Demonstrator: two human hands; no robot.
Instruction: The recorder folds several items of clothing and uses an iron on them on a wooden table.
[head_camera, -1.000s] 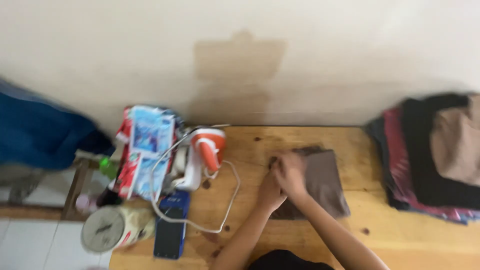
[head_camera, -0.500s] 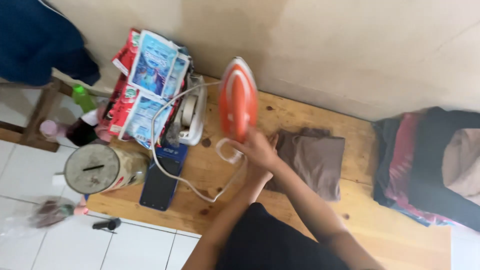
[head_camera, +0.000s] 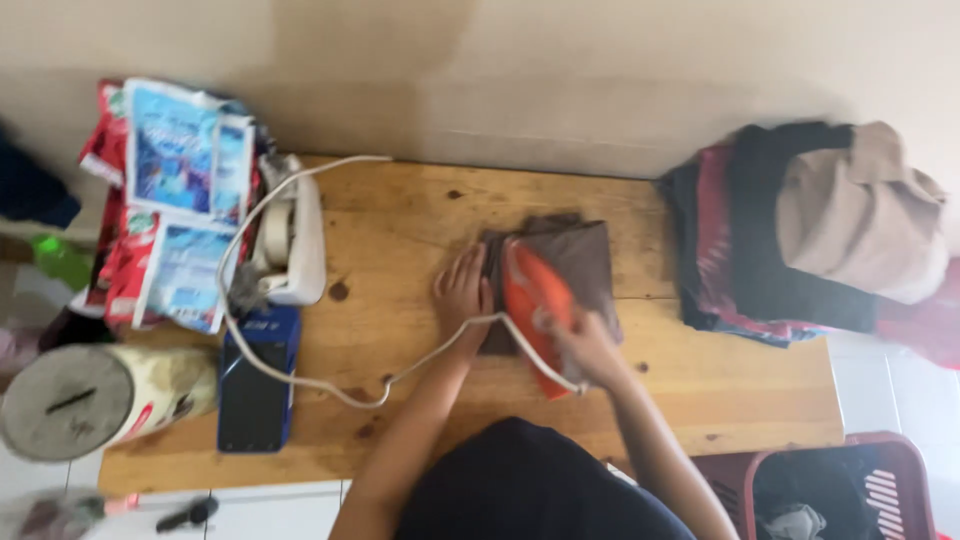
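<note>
A folded brown cloth (head_camera: 585, 262) lies on the wooden table (head_camera: 400, 230). An orange iron (head_camera: 530, 300) rests flat on the cloth, and my right hand (head_camera: 583, 345) grips its handle. My left hand (head_camera: 462, 292) presses flat on the table at the cloth's left edge, fingers spread. The iron's white cord (head_camera: 330, 385) loops across the table to the white iron stand (head_camera: 292, 240) at the left.
A pile of folded clothes (head_camera: 810, 230) sits on the table's right end. Printed plastic packets (head_camera: 170, 200) lie at the left, with a dark phone (head_camera: 255, 385) and a round tin (head_camera: 90, 400) below them. A red laundry basket (head_camera: 850, 490) stands on the floor at right.
My right hand has carried the iron from the stand over to the brown cloth and set it down on it. My left hand now holds the cloth's edge. The camera has swung about.
</note>
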